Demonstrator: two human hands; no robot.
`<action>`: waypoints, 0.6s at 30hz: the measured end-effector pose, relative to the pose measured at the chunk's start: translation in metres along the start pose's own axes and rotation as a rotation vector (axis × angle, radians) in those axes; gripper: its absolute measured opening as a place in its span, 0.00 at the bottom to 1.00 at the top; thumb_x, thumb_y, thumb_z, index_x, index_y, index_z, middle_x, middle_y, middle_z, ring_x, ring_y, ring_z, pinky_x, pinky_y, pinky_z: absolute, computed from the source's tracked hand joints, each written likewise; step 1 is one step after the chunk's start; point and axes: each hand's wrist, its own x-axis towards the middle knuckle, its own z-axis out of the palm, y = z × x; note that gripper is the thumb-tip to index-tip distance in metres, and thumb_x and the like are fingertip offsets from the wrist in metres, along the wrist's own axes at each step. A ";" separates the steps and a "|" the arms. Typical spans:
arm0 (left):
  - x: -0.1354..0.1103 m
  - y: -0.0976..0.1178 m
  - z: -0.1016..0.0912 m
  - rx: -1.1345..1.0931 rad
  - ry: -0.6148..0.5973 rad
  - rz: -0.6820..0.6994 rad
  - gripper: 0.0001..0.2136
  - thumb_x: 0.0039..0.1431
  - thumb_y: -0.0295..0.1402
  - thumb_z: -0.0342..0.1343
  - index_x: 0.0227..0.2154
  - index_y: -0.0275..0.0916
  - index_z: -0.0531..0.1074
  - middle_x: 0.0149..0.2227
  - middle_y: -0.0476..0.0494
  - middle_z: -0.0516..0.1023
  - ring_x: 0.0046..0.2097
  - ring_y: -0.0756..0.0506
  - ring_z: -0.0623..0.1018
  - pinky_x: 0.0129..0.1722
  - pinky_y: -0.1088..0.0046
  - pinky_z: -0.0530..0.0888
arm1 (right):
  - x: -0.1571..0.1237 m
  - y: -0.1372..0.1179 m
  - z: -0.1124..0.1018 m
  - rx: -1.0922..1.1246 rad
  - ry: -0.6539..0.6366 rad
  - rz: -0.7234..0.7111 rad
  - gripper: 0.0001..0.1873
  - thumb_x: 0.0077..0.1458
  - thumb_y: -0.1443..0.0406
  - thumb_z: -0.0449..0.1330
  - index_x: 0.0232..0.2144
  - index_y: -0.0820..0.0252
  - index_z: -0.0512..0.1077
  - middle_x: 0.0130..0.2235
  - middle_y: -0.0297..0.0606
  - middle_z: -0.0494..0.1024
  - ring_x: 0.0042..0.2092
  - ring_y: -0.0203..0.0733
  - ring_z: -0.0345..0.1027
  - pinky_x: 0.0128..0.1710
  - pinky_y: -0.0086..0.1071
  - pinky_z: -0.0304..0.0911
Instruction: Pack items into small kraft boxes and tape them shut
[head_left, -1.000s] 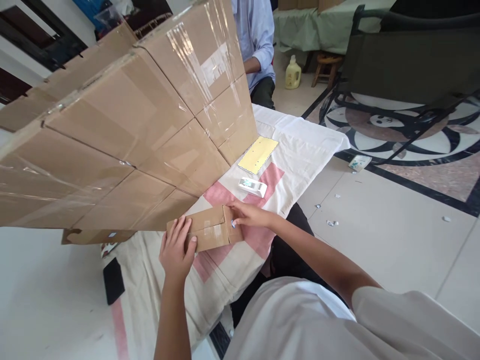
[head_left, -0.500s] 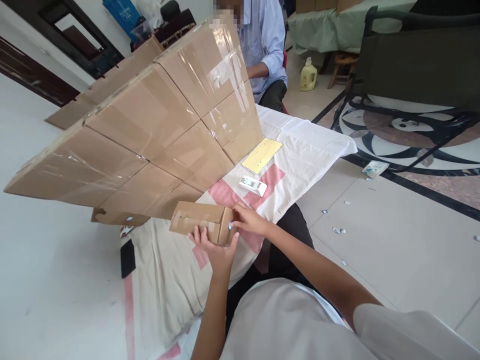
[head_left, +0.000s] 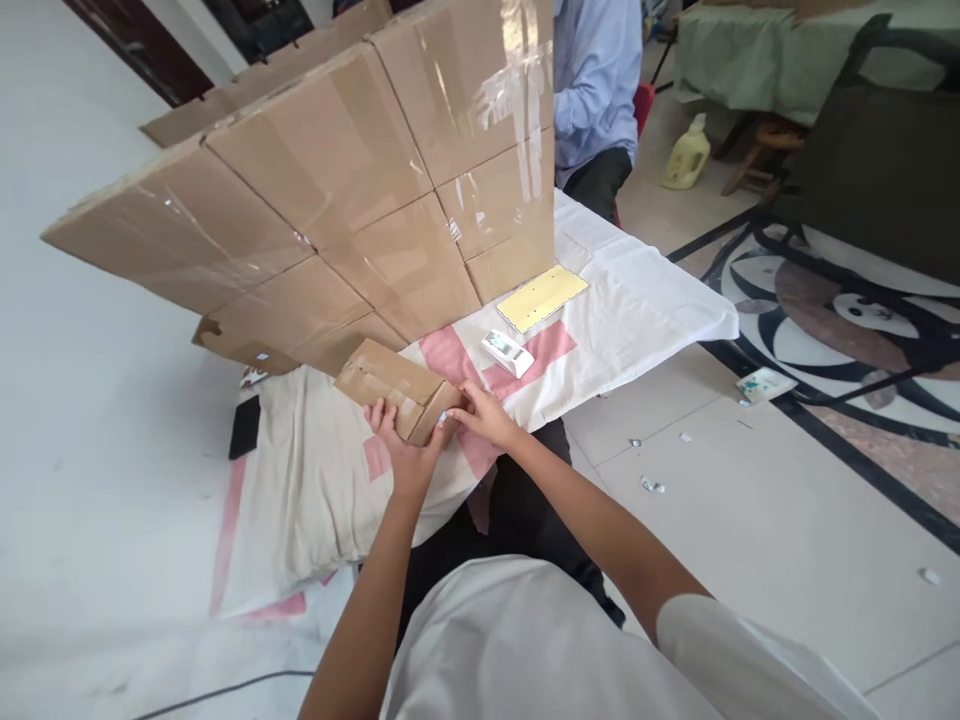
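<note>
A small taped cardboard box [head_left: 386,385] rests on the cloth-covered table in front of me. My left hand [head_left: 401,450] grips its near side, fingers over the top edge and thumb at the right end. At that right end my right hand [head_left: 480,415] has its fingers on the box's edge. A small pale blue-white piece [head_left: 442,416], perhaps a sticker, shows on the end face by my thumbs. Beyond the box lie a white device with a small greenish panel [head_left: 508,352] and a yellow sheet [head_left: 543,298].
A tall wall of taped cardboard [head_left: 322,210] stands along the table's far side. A person in a blue shirt [head_left: 596,90] sits behind it. A black flat object [head_left: 244,428] lies at the cloth's left edge. Paper scraps [head_left: 652,485] litter the floor at right.
My view has shifted, so the scene sits differently. The box has turned a little, and my left thumb has come to the blue-white piece on its end beside my right thumb.
</note>
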 end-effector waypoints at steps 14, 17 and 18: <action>-0.001 -0.002 0.003 -0.023 0.040 0.018 0.39 0.53 0.42 0.69 0.61 0.43 0.53 0.66 0.28 0.56 0.73 0.30 0.50 0.69 0.34 0.52 | 0.002 -0.005 -0.003 0.042 -0.056 0.090 0.30 0.53 0.54 0.69 0.56 0.54 0.71 0.40 0.36 0.78 0.42 0.45 0.70 0.39 0.35 0.68; -0.001 -0.003 0.004 -0.048 0.043 0.027 0.39 0.54 0.40 0.69 0.62 0.43 0.53 0.66 0.28 0.56 0.74 0.30 0.49 0.69 0.33 0.52 | 0.003 -0.009 -0.004 0.032 -0.062 0.108 0.22 0.57 0.53 0.64 0.52 0.55 0.74 0.40 0.36 0.79 0.42 0.44 0.71 0.41 0.35 0.69; -0.001 -0.003 0.004 -0.058 0.040 0.020 0.38 0.54 0.40 0.69 0.63 0.43 0.53 0.66 0.28 0.56 0.74 0.30 0.49 0.69 0.33 0.52 | 0.003 -0.010 -0.004 0.030 -0.061 0.115 0.20 0.58 0.53 0.64 0.50 0.56 0.75 0.39 0.36 0.79 0.41 0.44 0.71 0.40 0.35 0.69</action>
